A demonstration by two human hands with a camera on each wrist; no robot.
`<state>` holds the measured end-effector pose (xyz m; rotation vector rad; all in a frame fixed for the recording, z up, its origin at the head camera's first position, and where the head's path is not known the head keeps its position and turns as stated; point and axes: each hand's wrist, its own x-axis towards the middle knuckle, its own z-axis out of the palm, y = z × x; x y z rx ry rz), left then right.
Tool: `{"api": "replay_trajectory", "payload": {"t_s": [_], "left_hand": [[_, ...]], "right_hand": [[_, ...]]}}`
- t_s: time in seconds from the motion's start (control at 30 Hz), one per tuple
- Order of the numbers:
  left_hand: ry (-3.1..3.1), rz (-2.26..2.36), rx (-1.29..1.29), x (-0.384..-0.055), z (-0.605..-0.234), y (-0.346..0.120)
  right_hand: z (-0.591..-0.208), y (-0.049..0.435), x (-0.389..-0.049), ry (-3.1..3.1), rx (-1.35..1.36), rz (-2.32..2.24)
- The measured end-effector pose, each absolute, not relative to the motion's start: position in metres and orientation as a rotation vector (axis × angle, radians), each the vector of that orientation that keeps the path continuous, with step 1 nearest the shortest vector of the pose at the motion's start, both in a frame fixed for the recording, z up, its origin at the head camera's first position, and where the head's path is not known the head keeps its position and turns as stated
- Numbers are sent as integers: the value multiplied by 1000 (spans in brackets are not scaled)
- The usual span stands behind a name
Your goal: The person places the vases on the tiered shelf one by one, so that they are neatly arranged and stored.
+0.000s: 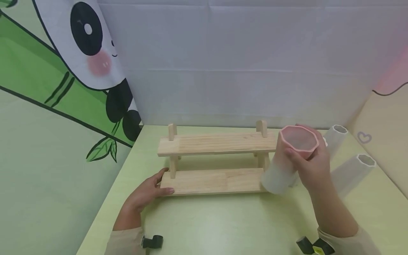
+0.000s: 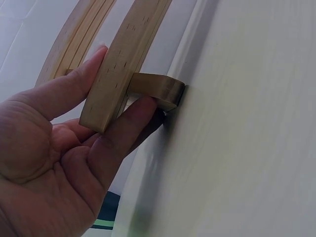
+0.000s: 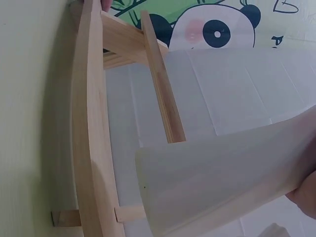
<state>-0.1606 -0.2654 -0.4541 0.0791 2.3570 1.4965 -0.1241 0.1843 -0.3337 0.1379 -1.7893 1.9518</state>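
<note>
You seem to be steadying the wooden rack [image 1: 216,182] while handling the pink-rimmed cylinder [image 1: 282,164] at its 3 o'clock. Your left hand [image 1: 147,193] pinches the lower board's left end; your right hand [image 1: 315,159] is wrapped round the cylinder's upper part. Whether its base touches the rack is hard to tell. Moving it calls for clearance from the rack at 9 o'clock and the pale tubes [image 1: 353,175] at 2 and 3.
</note>
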Motion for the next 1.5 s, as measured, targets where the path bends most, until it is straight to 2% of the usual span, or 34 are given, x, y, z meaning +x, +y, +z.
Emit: {"api": "replay_trajectory", "payload": {"t_s": [1.5], "left_hand": [[2358, 1487, 33, -159, -453, -260]], "right_hand": [[-338, 129, -164, -1940, 311, 2008]]}}
